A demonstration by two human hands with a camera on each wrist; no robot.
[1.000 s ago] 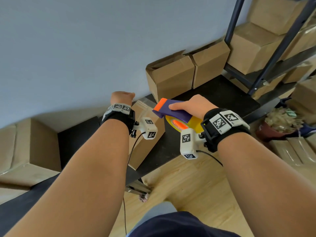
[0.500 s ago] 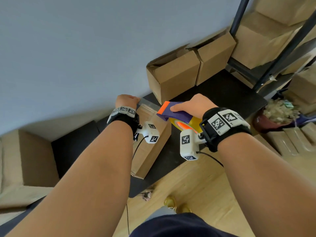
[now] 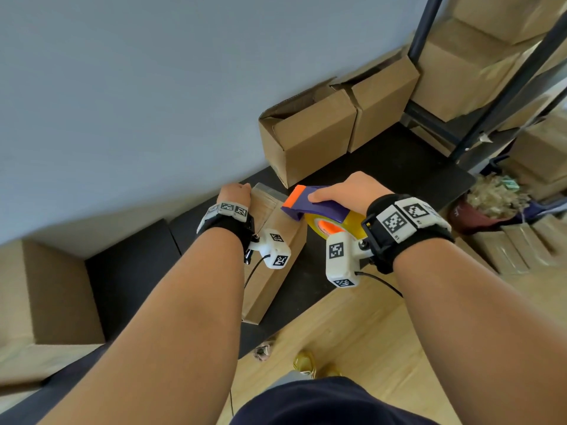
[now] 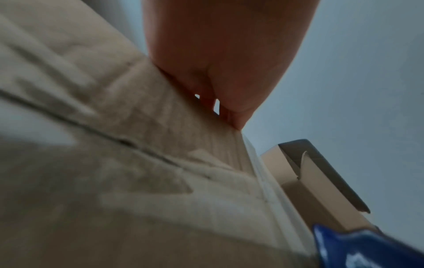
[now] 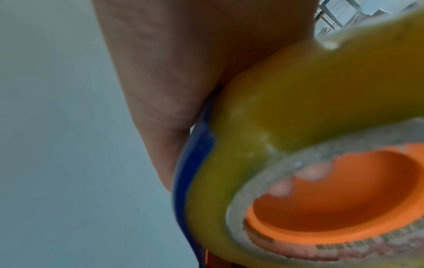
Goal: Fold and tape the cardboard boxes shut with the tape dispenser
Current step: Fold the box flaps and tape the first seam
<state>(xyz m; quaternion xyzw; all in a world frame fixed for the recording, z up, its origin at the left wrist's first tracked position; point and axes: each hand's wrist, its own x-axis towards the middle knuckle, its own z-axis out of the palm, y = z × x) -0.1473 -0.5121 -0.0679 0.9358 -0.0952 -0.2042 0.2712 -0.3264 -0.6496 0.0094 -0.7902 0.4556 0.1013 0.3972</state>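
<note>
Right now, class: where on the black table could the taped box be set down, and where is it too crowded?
Bare black table shows between the left hand's box and the big box at far left; another patch lies between the open boxes and the shelf rack. The wall side is crowded.

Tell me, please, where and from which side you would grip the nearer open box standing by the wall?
Probably by the two long side walls of the open box, coming from above. It stands upright with its flaps open, so the top is free; the wall lies behind it and a second box sits close on its right.
</note>
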